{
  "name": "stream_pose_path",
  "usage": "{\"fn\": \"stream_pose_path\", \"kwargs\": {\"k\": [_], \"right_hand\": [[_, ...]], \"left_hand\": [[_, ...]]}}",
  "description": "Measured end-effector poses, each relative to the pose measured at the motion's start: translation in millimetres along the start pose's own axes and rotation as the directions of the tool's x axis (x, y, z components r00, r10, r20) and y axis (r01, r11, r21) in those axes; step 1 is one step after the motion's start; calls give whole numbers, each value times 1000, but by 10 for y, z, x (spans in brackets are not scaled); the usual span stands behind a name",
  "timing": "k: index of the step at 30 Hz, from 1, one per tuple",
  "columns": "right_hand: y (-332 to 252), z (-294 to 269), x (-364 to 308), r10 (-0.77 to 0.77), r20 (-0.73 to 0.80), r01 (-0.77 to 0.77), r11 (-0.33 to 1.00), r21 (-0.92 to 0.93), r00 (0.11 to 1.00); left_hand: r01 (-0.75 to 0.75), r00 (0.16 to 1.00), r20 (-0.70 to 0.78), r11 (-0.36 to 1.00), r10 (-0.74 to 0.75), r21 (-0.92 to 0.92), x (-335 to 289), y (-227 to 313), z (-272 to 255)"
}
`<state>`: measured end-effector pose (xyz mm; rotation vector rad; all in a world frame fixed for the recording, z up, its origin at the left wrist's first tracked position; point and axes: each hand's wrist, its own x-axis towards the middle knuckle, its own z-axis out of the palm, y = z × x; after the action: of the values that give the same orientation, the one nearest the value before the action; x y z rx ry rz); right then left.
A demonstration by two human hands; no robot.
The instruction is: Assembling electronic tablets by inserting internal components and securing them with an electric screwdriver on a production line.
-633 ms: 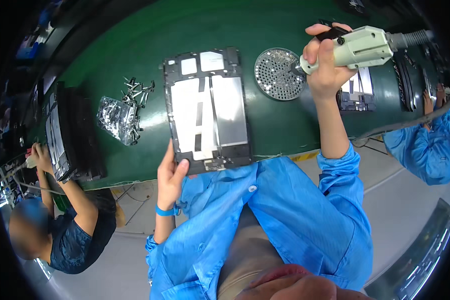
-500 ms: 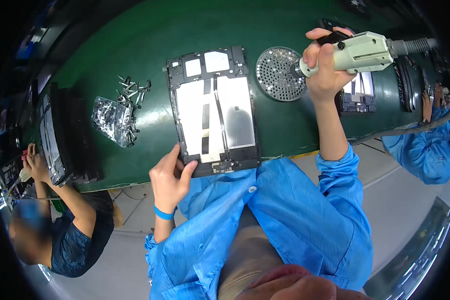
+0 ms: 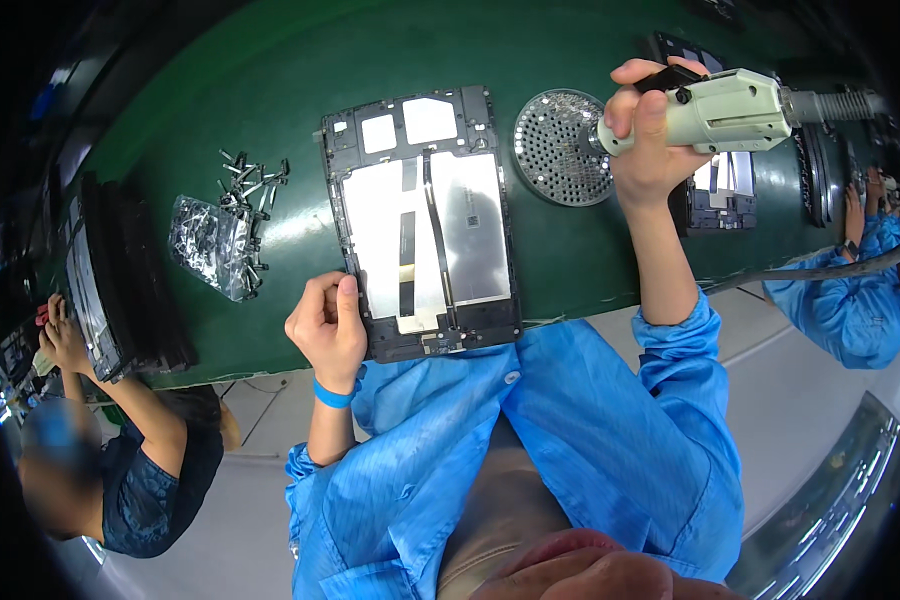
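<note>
Frame (image 3: 420, 220): black-edged panel frame with silver plates and a thin ribbon down the middle, laid flat on the green worktop (image 3: 270, 90), near its front edge, just ahead of the person's chest.
Left hand (image 3: 328, 325): fingers curled together, thumb up, pressed against the frame's lower left corner; the corner is touched, whether it is gripped cannot be told. A blue band is worn at the wrist.
Right hand (image 3: 648, 130): clamped around the screwdriver (image 3: 730, 108), held above the worktop to the right of the frame.
Screwdriver: pale green powered body, lying roughly level, tip pointed left toward the dish; a grey hose runs off its rear to the right.
Dish (image 3: 560, 148): round perforated metal tray, just beside the frame's upper right corner, under the screwdriver tip; contact cannot be told.
Screws (image 3: 250, 185): small dark pieces scattered left of the frame, well apart from it.
Bag (image 3: 205, 245): crumpled clear plastic, touching the screw pile.
Stack (image 3: 110, 270): dark panels piled at the left end of the worktop.
Second frame (image 3: 720, 195): partly hidden behind the right forearm.
Others: a person in dark blue at lower left, a blue sleeve at far right.
</note>
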<state>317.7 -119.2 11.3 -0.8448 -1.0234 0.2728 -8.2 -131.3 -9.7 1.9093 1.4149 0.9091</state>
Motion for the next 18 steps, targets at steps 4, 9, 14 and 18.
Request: {"fn": "stream_pose_path", "kwargs": {"k": [4,9,14,18], "right_hand": [[21,-1,-12,7,9,-7,1000,14,1000],[42,-3,-30,38,10,-38,999,4,999],[38,-11,-34,42,7,-42,999,2,999],[83,-78,-27,6,140,-18,996,83,990]], "left_hand": [[-6,1000,-2,1000,6,22,7,8,6],[-1,1000,5,1000,0,19,11,8,4],[8,1000,8,1000,-9,21,14,9,10],[8,1000,13,1000,-8,24,13,21,1]]}}
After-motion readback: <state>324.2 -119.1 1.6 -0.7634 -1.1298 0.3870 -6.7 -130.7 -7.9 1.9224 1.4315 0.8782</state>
